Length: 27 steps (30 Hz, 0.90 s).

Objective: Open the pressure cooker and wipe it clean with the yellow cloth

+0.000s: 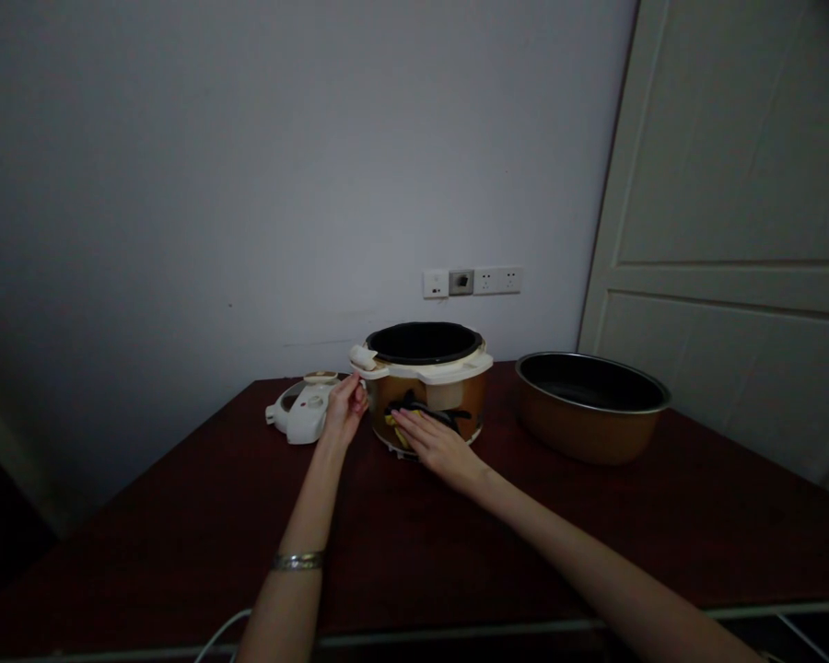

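An electric pressure cooker body (475, 405) with a brown-gold shell, a white rim and a dark inner pot stands upright on the table. At its left side, my left hand (346, 405) is closed on the white rim handle. My right hand (437, 444) presses a black and yellow cloth (425, 412) against the front of the shell, fingers laid over it. The cloth is partly hidden under the fingers. Just left of my left hand lies the white cooker lid (308, 416).
On the right of the dark red table (414, 552) stands a large oval brown pan (587, 433) with a dark inside. Wall sockets (496, 280) are behind the cooker. A white cord (222, 630) hangs at the front edge. A panelled door (739, 212) is at the right.
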{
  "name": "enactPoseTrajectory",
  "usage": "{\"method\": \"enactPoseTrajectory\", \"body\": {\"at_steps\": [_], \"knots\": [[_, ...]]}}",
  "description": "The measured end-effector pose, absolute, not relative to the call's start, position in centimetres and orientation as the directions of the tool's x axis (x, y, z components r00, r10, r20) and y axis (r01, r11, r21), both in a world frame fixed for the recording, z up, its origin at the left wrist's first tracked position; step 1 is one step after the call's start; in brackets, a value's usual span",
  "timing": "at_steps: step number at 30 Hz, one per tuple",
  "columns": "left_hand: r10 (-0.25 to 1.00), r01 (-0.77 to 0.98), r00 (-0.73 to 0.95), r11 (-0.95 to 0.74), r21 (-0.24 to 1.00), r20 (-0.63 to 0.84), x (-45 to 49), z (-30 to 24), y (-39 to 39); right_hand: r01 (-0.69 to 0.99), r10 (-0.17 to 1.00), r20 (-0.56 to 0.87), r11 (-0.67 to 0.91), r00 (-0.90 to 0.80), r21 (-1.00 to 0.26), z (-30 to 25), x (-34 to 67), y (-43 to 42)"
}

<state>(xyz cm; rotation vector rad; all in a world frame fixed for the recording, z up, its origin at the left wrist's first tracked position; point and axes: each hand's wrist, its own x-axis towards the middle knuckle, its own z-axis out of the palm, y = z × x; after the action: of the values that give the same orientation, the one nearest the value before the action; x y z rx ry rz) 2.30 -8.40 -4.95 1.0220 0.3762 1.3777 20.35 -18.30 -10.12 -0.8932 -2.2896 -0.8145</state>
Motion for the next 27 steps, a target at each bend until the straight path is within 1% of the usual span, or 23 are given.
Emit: {"method": "enactPoseTrajectory", "body": {"at_steps": [6, 10, 15, 18, 19, 21, 23, 25, 27], "knots": [[0.923, -0.614, 0.214, -0.127, 0.779, 0.319, 2.2, -5.0, -8.2, 0.784, 0.412, 0.702, 0.514, -0.581, 0.347, -9.8, 16.6, -16.0], [0.926, -0.605, 0.202, -0.138, 0.784, 0.319, 2.2, -5.1, -8.2, 0.758, 0.381, 0.686, 0.518, -0.620, 0.397, -9.9, 16.5, -15.5], [0.906, -0.631, 0.256, -0.108, 0.768, 0.337, 2.2, -5.0, -8.3, 0.643, 0.328, 0.588, 0.603, -0.740, 0.473, -11.8, 20.7, -17.7], [0.909, -0.636, 0.257, -0.098, 0.766, 0.329, 2.2, -5.0, -8.3, 0.652, 0.334, 0.592, 0.591, -0.733, 0.474, -12.9, 24.5, -19.3], [0.909, -0.638, 0.256, -0.098, 0.764, 0.330, 2.2, -5.0, -8.3, 0.662, 0.354, 0.586, 0.582, -0.729, 0.472, -13.0, 25.8, -19.7], [0.907, -0.641, 0.256, -0.098, 0.761, 0.333, 2.2, -5.0, -8.3, 0.685, 0.374, 0.597, 0.563, -0.710, 0.462, -13.0, 28.1, -20.3], [0.908, -0.639, 0.257, -0.096, 0.763, 0.330, 2.2, -4.9, -8.3, 0.732, 0.397, 0.638, 0.532, -0.659, 0.425, -12.7, 30.0, -20.5], [0.912, -0.637, 0.252, -0.095, 0.765, 0.323, 2.3, -4.9, -8.4, 0.788, 0.415, 0.703, 0.508, -0.578, 0.348, -12.5, 31.2, -20.6], [0.917, -0.636, 0.246, -0.092, 0.766, 0.314, 2.3, -4.9, -8.4, 0.818, 0.421, 0.755, 0.515, -0.502, 0.256, -12.5, 31.8, -20.4]]}}
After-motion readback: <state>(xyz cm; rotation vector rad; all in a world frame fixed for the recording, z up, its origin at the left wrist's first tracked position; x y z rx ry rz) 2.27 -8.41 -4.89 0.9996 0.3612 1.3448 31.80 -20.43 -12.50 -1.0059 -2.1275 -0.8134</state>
